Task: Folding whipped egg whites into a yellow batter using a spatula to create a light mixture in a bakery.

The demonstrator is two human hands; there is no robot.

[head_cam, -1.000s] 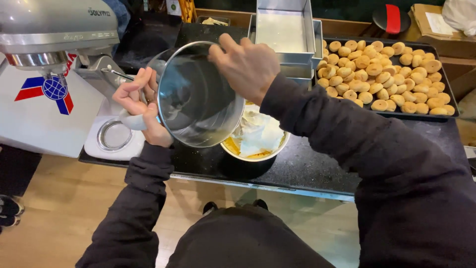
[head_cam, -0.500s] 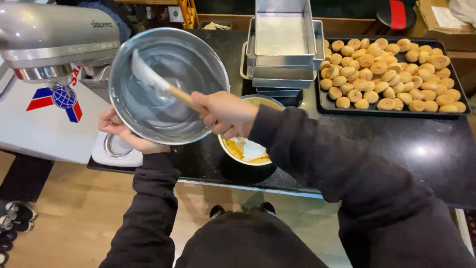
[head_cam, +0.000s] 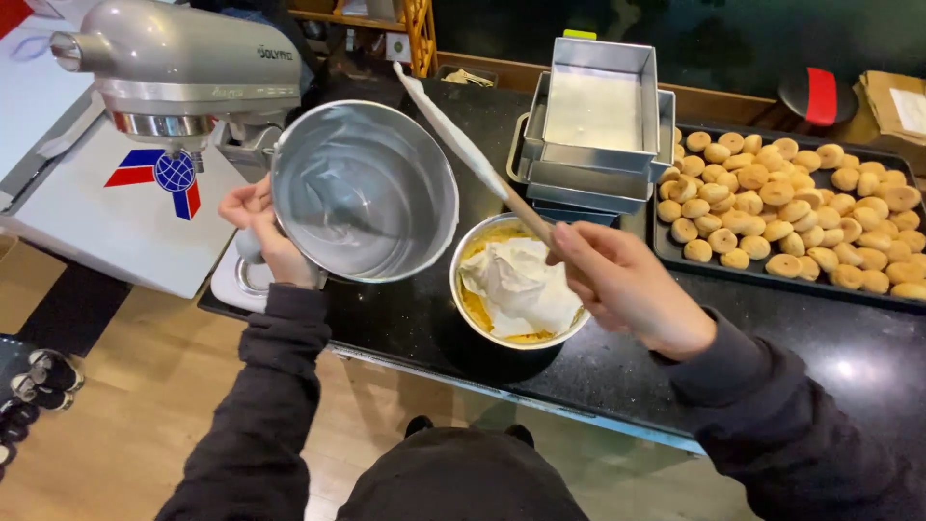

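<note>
My left hand (head_cam: 265,236) grips the handle side of a steel mixing bowl (head_cam: 365,191), tilted toward me with a thin white film inside. My right hand (head_cam: 627,289) holds a spatula (head_cam: 463,145) by its wooden handle; the white blade points up and away, clear of both bowls. Just below the spatula sits a smaller bowl (head_cam: 487,328) on the black counter, holding yellow batter with a mound of white whipped foam on top.
A grey stand mixer (head_cam: 174,63) stands at the far left on a white surface. Stacked square metal pans (head_cam: 598,116) sit behind the small bowl. A dark tray (head_cam: 675,253) of several small round baked pieces fills the right. The counter's front edge (head_cam: 502,391) is close to me.
The spatula has come out of the steel bowl and my right hand has moved right, above the small bowl. The white foam is uncovered now. The steel bowl has shifted a little right.
</note>
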